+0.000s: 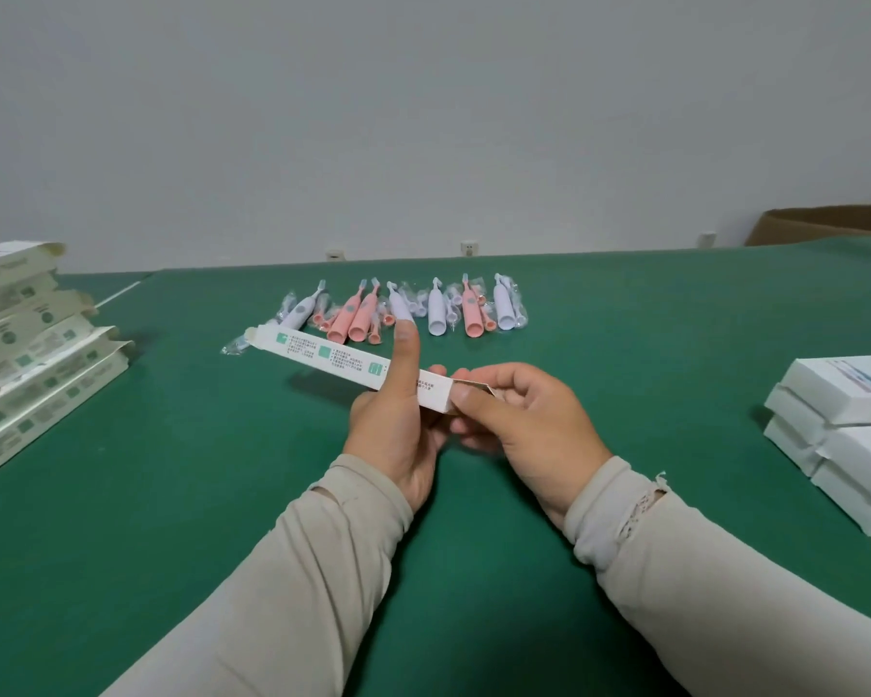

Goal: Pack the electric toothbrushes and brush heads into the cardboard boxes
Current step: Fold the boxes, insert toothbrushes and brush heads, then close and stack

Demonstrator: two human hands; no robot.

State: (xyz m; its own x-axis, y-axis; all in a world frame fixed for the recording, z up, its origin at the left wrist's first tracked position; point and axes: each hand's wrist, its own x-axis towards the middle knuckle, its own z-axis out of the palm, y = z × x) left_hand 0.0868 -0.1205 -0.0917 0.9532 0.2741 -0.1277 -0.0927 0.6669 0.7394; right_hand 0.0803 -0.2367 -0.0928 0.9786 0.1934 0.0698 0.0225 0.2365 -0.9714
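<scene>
Hands meet above the middle of a green counter point(182, 495), sharing one long white cardboard box point(345, 362) held just clear of the surface. The left hand point(398, 420) wraps the box's near half from below, thumb laid up along its printed face, so its grip is closed on the box. The right hand point(519, 415) pinches the end flap point(476, 385) at the box's near end between thumb and fingers. Toward the far edge lies a row of pink and white electric toothbrushes point(398, 311), with small wrapped brush heads point(519, 314) scattered among them. A stack of unfilled boxes point(26, 344) with loose flaps sits at the left edge; a pile of closed white boxes point(845, 430) sits at the right edge. A brown carton point(825, 226) shows beyond the far right corner. The step in hand looks like working the near-end flap; whether anything is inside cannot be seen. Next, the flap must be folded and tucked squarely while the left hand steadies the box.
</scene>
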